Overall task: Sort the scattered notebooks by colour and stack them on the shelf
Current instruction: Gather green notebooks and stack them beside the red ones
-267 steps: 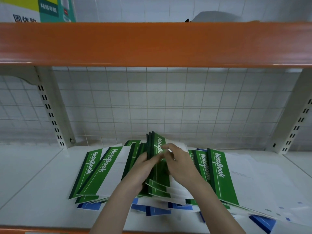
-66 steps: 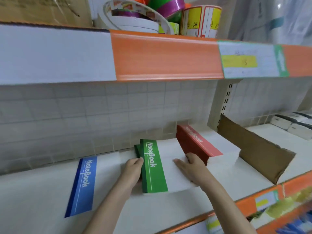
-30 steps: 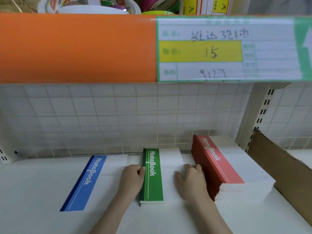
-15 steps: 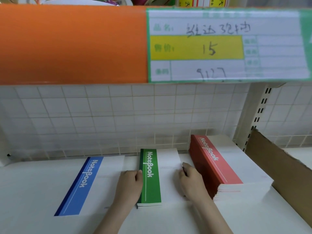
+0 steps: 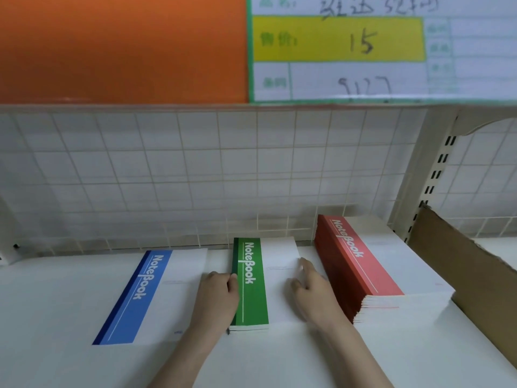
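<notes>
Three colour groups lie on the white shelf (image 5: 56,317). A single blue notebook (image 5: 134,298) lies flat on the left. A thin stack of green notebooks (image 5: 251,289) sits in the middle. A tall stack of red notebooks (image 5: 361,264) stands on the right. My left hand (image 5: 216,298) holds the green stack's left spine edge, thumb on the cover and fingers curled down its side. My right hand (image 5: 313,295) presses on the green stack's right side with its index finger stretched forward, close to the red stack.
A brown cardboard divider (image 5: 461,275) leans right of the red stack, beside a slotted upright post (image 5: 428,189). A wire grid (image 5: 195,177) backs the shelf. Low overhead runs the orange upper shelf edge (image 5: 123,49) with a price label (image 5: 338,40).
Earlier both hands gathered green notebooks from a scattered pile on another shelf. Since then the green stack was set between blue and red. In the last second the hands barely shifted at its sides.
</notes>
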### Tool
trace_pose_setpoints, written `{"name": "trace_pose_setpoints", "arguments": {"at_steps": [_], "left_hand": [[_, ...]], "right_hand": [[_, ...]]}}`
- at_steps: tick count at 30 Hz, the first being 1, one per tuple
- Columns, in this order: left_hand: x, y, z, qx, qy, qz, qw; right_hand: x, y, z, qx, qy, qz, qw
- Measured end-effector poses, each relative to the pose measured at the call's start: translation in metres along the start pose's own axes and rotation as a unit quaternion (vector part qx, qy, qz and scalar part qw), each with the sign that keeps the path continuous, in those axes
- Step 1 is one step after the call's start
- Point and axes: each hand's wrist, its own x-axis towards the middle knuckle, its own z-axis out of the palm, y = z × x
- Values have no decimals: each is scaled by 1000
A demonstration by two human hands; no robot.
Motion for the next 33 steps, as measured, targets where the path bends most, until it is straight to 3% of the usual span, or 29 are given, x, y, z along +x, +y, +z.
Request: {"name": "trace_pose_setpoints", "arguments": {"at_steps": [11,25,33], "left_hand": [[-4,8,2,54,15,4,998],[-5,3,-4,-32,13,-22,999],[-4,7,-21,61,6,33,998]], "right_hand": [[0,4,2,-14,-5,-7,1000],[0,9,4,-3,9,-6,1000],[3,-8,-1,-143,13,-16,990]]}}
